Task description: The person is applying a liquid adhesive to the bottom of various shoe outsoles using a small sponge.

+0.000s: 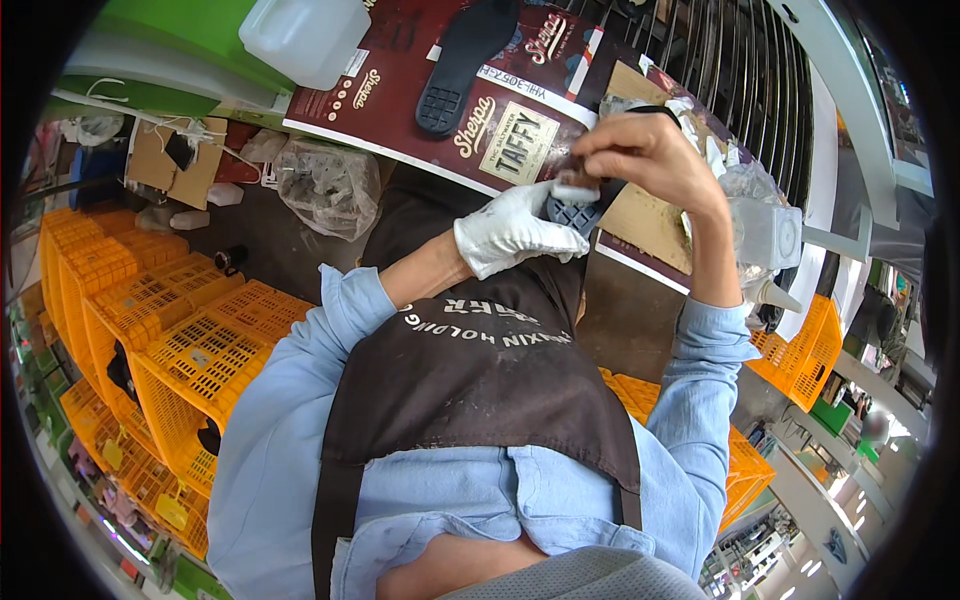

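Note:
My left hand (515, 230), in a white glove, grips a dark blue shoe sole (573, 216) with a grid tread, just off the near edge of the maroon printed board (400, 120). Only the end of that sole shows; the rest is hidden by the glove. Over it my bare right hand (650, 160) is bent down with the fingers pinched together. Beneath those fingers is a small brown and whitish thing (578, 182), too blurred to name, close against the sole. Another dark shoe sole (445, 98) lies lengthwise on the board, tread end toward me.
A translucent plastic container (305, 42) stands at the back left. Brown cardboard (652, 230) lies right of my hands, beside a clear bottle (768, 232). Black rollers (745, 70) run along the back right. Orange crates (200, 350) are stacked at left, near a plastic bag (325, 187).

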Tool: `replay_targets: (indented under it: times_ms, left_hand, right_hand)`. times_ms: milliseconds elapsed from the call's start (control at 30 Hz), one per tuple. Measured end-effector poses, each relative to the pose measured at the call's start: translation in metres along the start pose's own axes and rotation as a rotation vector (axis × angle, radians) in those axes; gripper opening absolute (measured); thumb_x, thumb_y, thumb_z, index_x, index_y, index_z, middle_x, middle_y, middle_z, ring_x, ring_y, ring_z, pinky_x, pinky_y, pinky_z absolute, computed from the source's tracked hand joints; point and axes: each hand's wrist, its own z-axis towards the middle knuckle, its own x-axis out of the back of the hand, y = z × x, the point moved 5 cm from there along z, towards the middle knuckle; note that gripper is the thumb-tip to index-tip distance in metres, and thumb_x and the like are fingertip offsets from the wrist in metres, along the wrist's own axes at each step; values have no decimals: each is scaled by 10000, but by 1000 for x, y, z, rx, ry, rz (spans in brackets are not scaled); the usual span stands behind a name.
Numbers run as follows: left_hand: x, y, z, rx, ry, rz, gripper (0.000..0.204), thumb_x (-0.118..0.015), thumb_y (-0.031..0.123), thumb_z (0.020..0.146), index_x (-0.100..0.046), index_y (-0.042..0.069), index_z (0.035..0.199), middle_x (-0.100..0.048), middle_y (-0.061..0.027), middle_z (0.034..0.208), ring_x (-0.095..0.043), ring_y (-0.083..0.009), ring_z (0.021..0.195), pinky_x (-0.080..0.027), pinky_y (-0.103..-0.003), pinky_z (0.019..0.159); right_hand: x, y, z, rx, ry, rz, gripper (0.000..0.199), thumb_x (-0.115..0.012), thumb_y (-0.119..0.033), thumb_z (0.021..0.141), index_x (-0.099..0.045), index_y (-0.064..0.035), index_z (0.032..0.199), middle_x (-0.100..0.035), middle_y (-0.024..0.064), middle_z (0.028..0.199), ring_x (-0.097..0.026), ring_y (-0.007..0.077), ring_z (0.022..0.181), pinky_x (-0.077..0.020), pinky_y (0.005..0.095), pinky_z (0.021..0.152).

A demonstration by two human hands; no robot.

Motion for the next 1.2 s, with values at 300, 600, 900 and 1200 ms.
replay_targets:
  times_ms: [300,600,900,1200]
  left_hand:
    - [-1,4,-2,3,3,-17,513,-709,36,805,-482,-30,1260,-656,-115,963,-631,-136,812,-523,-240,707]
    - [4,6,4,-16,8,-33,485,-699,29,811,-485,-30,1243,-661,-146,1012,-638,-136,819,-531,-236,714]
    - [-5,3,6,8,-139,-380,507,-542,212,956,-378,-21,1375,-543,-212,1264,-576,-304,1123,-486,-401,972]
    - [-5,2,9,-54,-228,-674,608,-284,458,1014,-220,77,1483,-379,-222,1427,-399,-369,1310,-278,-577,1113]
  right_hand:
    - [13,12,-20,-96,386,14,204,-683,-45,830,-692,5,1027,-687,70,906,-643,131,797,-508,263,703]
    - [-3,-19,-68,-56,514,-411,252,-710,64,756,-669,1,996,-664,102,949,-645,182,770,-515,288,667]
    - [-3,-16,-57,69,630,-470,246,-736,51,734,-683,-5,968,-669,105,924,-651,219,805,-516,290,668]
    - [-32,-52,-82,125,449,-308,305,-768,40,659,-690,-24,946,-666,86,892,-649,224,778,-528,325,655]
